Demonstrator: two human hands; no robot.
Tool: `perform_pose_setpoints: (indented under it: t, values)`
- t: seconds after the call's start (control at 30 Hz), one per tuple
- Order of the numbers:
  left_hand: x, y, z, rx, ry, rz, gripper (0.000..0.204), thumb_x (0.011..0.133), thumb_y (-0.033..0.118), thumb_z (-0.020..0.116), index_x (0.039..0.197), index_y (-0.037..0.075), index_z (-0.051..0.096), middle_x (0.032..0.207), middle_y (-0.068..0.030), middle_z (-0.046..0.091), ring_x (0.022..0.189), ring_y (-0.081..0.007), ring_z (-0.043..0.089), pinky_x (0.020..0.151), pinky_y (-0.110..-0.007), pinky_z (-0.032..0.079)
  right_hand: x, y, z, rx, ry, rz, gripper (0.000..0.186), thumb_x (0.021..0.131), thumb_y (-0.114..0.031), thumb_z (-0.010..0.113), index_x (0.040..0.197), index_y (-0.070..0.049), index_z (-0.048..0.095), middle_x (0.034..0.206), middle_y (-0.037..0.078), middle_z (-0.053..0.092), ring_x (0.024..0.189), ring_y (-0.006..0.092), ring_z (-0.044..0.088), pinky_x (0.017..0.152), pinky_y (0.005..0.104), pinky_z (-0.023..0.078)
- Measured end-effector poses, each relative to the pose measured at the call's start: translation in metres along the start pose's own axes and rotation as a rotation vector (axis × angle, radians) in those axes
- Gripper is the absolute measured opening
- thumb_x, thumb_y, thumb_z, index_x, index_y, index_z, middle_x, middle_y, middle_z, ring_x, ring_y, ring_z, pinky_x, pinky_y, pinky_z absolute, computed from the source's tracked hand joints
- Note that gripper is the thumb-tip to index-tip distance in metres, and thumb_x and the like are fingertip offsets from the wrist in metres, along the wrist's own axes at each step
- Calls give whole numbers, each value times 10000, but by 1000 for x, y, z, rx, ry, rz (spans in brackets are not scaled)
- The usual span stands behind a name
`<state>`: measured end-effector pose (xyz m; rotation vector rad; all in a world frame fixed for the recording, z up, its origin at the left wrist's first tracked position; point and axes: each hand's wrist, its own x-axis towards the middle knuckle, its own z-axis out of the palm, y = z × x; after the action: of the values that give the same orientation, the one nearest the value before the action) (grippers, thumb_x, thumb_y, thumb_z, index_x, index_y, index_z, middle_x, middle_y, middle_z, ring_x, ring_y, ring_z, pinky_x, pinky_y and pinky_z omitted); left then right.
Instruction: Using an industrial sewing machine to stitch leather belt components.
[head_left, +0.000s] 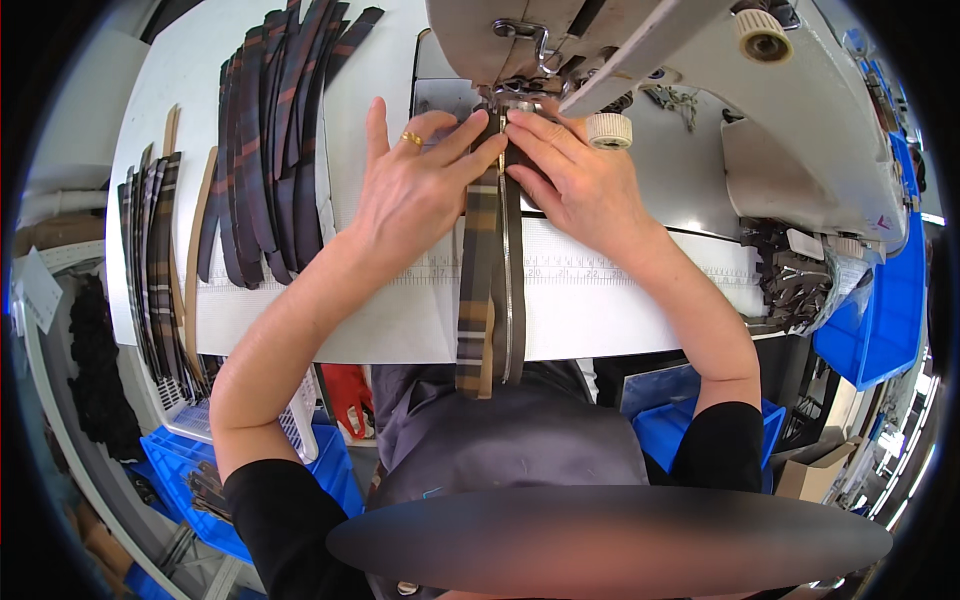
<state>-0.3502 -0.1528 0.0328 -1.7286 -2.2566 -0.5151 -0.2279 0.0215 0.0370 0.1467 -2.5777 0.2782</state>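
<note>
A plaid fabric strip and a dark zipper with metal teeth lie side by side. They run from under the sewing machine's needle area and hang over the table's near edge. My left hand, a ring on one finger, has its thumb and index finger closed on the strip just before the presser foot, while its little finger sticks up. My right hand grips the zipper's right edge, fingers close together, thumb bent below. The needle itself is hidden by the machine head.
Dark plaid strips are piled at the far left, with narrower strips beside them. A ruler scale crosses the white table. Zipper parts are heaped at right near a blue bin. A white basket sits at the left edge.
</note>
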Motion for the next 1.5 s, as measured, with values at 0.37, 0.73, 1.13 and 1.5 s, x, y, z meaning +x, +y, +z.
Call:
perform_pose_setpoints:
  t: [0.37, 0.73, 1.13, 1.5]
  values:
    - [4, -3, 4, 36, 73, 15, 484, 742, 33, 634, 1195, 203, 661, 1241, 5, 638, 1136, -219, 548, 1041, -685, 175, 2, 5, -3, 111, 123, -20, 365, 802, -107, 687, 1160, -57, 641, 995, 74, 675, 952, 282, 594, 851, 401, 456]
    - [2, -5, 6, -52, 99, 28, 434, 708, 38, 673, 1107, 206, 701, 1186, 22, 667, 1071, -204, 586, 1050, -653, 196, -2, 6, 1, -62, 27, 28, 427, 850, -95, 640, 1266, -173, 586, 711, 24, 595, 539, 179, 580, 466, 305, 463]
    - [0, 7, -9, -39, 153, 173, 248, 841, 118, 671, 1088, 130, 683, 1122, -26, 651, 1083, -239, 577, 1009, -533, 342, -16, -6, -19, 619, -37, 445, 254, 844, -94, 670, 1098, -108, 675, 878, 97, 636, 777, 203, 648, 652, 330, 519]
    - [-105, 74, -48, -538, 95, -17, 272, 731, -45, 687, 1000, -8, 666, 1036, -97, 614, 892, -275, 601, 756, -364, 503, -125, -118, -45, 137, -110, -149, 294, 791, -108, 650, 1084, -85, 658, 1260, 111, 593, 1234, 287, 526, 957, 406, 472]
